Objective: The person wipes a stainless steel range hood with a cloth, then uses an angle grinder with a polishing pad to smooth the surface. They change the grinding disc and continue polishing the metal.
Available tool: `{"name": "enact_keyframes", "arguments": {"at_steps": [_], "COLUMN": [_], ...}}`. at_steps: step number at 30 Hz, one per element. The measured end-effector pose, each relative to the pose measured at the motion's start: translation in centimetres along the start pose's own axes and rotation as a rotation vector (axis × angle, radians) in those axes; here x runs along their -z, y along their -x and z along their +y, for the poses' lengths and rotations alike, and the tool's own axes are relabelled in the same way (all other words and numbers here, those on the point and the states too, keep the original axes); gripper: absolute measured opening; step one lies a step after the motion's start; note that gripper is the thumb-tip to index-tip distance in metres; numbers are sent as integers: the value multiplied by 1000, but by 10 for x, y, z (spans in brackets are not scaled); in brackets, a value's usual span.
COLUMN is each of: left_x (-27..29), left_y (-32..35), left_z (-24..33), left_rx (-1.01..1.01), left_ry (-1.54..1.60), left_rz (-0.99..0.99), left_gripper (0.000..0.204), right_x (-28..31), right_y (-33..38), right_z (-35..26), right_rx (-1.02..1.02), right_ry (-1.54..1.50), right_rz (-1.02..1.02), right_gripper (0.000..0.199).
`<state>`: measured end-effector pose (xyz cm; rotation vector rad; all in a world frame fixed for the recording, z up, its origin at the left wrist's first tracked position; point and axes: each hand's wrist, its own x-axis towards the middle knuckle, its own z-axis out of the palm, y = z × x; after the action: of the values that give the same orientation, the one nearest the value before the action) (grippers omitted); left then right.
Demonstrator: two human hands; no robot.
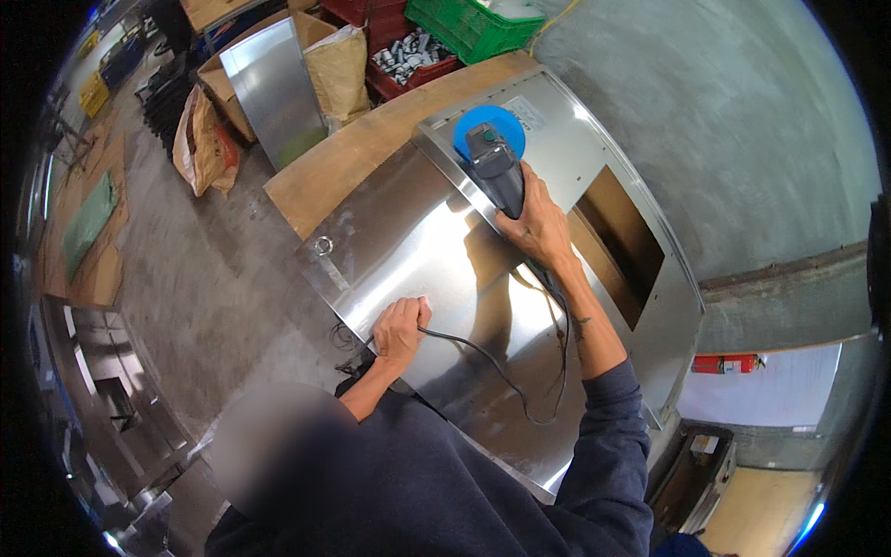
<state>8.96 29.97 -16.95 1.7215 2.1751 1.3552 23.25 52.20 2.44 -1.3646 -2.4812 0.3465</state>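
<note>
My right hand [538, 223] is wrapped round the black body of a handheld power polisher [501, 176]. Its round blue disc [490, 132] lies over the far end of a large, shiny sheet-metal housing [427, 213], by the raised edge. Closer to me, my left hand [399, 330] is closed in a fist and rests on the metal near its left edge. A black power cord [487, 357] runs out from this fist, loops across the panel and goes up beneath my right forearm. A rectangular opening [617, 246] is cut in the housing's right side.
Behind the housing lies a wooden board [316, 190]. Farther back stand a leaning metal sheet [274, 93], paper sacks [204, 144], a red crate [413, 79] of metal parts and a green crate [473, 28]. At right are a grey wall [742, 139] and a red fire extinguisher [726, 364].
</note>
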Motion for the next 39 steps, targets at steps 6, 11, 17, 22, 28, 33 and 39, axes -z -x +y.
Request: {"name": "enact_keyframes", "arguments": {"at_steps": [6,11,17,22,28,33,39], "left_x": [7,9,6,-3,-12,-19,-36], "left_y": [10,36,78,108,138,167,201], "left_z": [6,25,50,79,126,163,185], "left_rx": [24,87,113,117,95,174,145], "left_ry": [6,60,28,0,-10,-36,-11], "left_rz": [-46,-40,-91,-85,-88,-136,-80], "left_gripper": [27,35,31,35,38,41,43], "right_x": [22,31,53,75,103,120,140], "right_y": [35,77,135,186,254,314,386], "right_z": [12,44,79,109,146,187,226], "right_rx": [-128,-52,-51,-97,-65,-17,-34], "right_ry": [-8,6,-20,-32,-45,-22,-38], "right_rz": [-95,-39,-29,-53,-36,22,52], "right_gripper": [93,94,93,90,89,89,89]}}
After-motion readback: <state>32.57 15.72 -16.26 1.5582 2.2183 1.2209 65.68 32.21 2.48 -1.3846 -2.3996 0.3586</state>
